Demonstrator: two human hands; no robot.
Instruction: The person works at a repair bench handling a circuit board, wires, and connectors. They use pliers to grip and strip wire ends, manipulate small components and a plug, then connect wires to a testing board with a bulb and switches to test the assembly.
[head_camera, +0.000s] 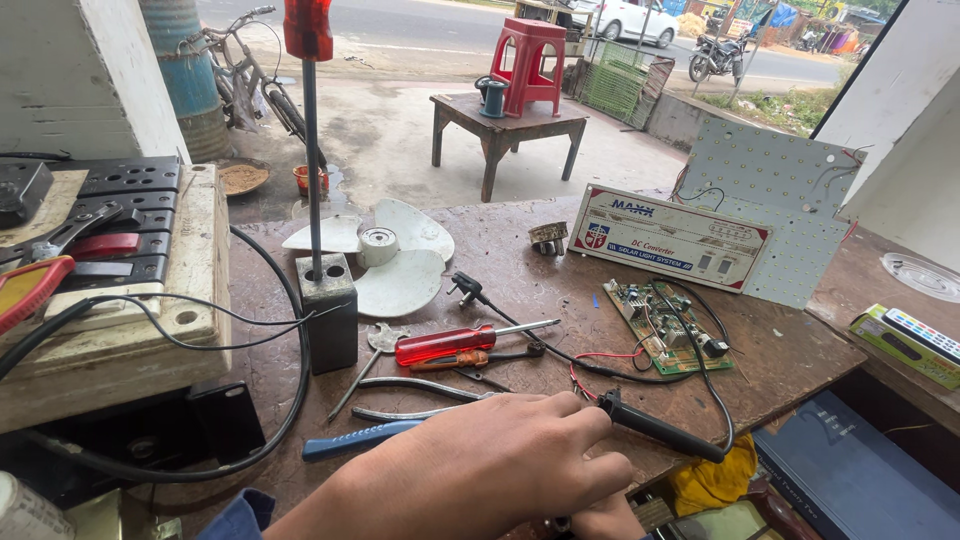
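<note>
Lying just right of the curled, empty left hand (500, 455) (fingertips touching it), the black soldering iron (660, 427).

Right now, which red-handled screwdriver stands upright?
The tall screwdriver, its tip planted in the grey block; the other red-handled one lies flat on the table.

Soldering iron (655, 428): black handle, lies near front edge of bench, tilted, tip end toward upper left, butt end lower right w/ black cord looping up past it.

Circuit board (664, 325): green PCB, flat on bench just beyond iron, component side up, red + black wires trailing off its near-left corner.
</note>
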